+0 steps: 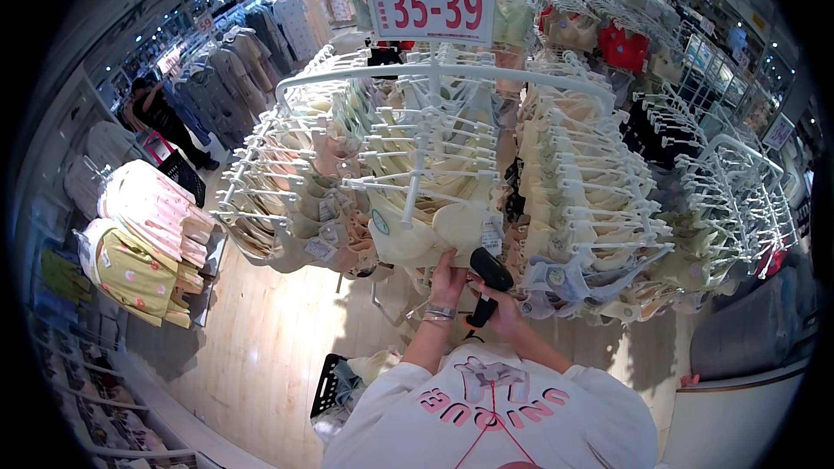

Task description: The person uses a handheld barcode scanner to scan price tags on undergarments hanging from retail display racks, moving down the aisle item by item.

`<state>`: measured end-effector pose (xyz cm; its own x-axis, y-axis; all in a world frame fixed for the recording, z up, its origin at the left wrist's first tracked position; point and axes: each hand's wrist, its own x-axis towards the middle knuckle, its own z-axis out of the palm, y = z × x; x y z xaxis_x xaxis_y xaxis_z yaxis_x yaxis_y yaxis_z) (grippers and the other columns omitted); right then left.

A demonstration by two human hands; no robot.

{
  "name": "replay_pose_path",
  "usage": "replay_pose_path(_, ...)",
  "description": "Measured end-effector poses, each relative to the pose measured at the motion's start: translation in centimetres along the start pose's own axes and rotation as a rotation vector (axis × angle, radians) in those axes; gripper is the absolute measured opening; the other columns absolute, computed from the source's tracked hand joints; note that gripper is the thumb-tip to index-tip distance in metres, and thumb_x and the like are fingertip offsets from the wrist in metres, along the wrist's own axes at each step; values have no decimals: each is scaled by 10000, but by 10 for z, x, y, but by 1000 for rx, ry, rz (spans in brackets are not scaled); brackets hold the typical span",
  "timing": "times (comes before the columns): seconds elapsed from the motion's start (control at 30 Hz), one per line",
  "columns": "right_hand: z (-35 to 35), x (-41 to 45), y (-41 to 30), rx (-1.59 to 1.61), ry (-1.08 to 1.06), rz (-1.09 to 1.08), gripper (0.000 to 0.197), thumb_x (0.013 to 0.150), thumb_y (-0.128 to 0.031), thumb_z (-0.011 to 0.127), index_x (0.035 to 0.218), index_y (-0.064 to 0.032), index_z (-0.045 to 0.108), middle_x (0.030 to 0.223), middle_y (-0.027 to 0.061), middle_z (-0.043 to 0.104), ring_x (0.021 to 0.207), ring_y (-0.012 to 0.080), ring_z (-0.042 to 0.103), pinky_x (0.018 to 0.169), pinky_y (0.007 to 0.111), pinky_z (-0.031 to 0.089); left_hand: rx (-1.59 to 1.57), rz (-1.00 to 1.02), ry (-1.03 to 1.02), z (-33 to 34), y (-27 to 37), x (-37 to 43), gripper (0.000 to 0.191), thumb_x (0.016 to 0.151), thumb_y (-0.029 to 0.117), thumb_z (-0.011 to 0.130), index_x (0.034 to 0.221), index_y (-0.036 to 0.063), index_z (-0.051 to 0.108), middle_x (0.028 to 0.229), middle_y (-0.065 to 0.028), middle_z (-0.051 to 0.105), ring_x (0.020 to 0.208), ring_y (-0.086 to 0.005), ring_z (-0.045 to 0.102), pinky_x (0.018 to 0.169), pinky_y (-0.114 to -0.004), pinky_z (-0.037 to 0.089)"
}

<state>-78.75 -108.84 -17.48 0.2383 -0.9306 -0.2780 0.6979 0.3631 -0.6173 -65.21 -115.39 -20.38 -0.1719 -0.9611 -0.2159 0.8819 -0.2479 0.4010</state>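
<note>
At the front of a white rack, a pale cream bra [407, 239] hangs from a clip hanger. My left hand [448, 283], with bracelets at its wrist, holds the bra's lower edge; some of its fingers are hidden. A black handheld barcode scanner [492, 270] is in my right hand [505, 312], gripped by its handle. The scanner's head is just below a white printed tag [492, 234] hanging at the bra's right side. Both hands are close together in front of my white shirt [482, 397].
Rows of bras [586, 208] flank the middle row. A price sign [430, 5] stands above. On the floor lies a black basket [326, 384] with garments. Pink pyjamas [156, 202] hang at left. A person in dark clothes [166, 120] stands beyond, near another basket [182, 176].
</note>
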Motion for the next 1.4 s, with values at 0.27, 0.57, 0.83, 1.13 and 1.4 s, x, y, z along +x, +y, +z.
replay_pose_path(0.27, -26, -2, 11, -736, 100, 68, 484, 702, -94, 756, 1128, -36, 534, 1142, 82, 558, 1051, 181, 527, 924, 332, 426, -35, 108, 156, -6, -1, 11, 267, 848, 189, 541, 1043, 7, 535, 1002, -92, 616, 899, -223, 600, 796, -352, 495)
replay_pose_path(0.57, 71, 14, -68, -1604, -582, -733, 445, 601, -208, 765, 1009, -82, 641, 1451, 121, 225, 1350, 288, 215, 1091, 417, 190, -60, 16, -138, -94, -13, 18, 382, 917, 289, 464, 1208, 45, 491, 959, -76, 631, 842, -199, 625, 760, -342, 528)
replay_pose_path(0.83, 73, 26, -68, -1758, -497, -763, 450, 594, -237, 722, 1020, -114, 644, 1392, 100, 333, 1313, 288, 283, 1093, 480, 176, -156, 153, 59, -48, -8, -4, 375, 931, 254, 449, 1249, 54, 459, 1067, -112, 604, 960, -226, 605, 844, -375, 523)
replay_pose_path(1.13, 78, 26, -73, -1788, -491, -752, 490, 583, -256, 724, 1040, -109, 627, 1257, 75, 463, 1231, 248, 388, 1085, 472, 196, -440, 45, -117, -46, 6, 3, 248, 913, 178, 489, 1123, 58, 546, 1024, -110, 626, 931, -240, 615, 839, -405, 524)
replay_pose_path(1.4, 71, 33, -77, -1807, -500, -716, 567, 564, -208, 723, 1101, -92, 583, 1195, 69, 510, 1193, 232, 429, 1081, 472, 217, -235, 28, -215, -37, 4, 22, 363, 938, 216, 432, 1289, 124, 442, 937, -62, 619, 805, -193, 619, 728, -342, 544)
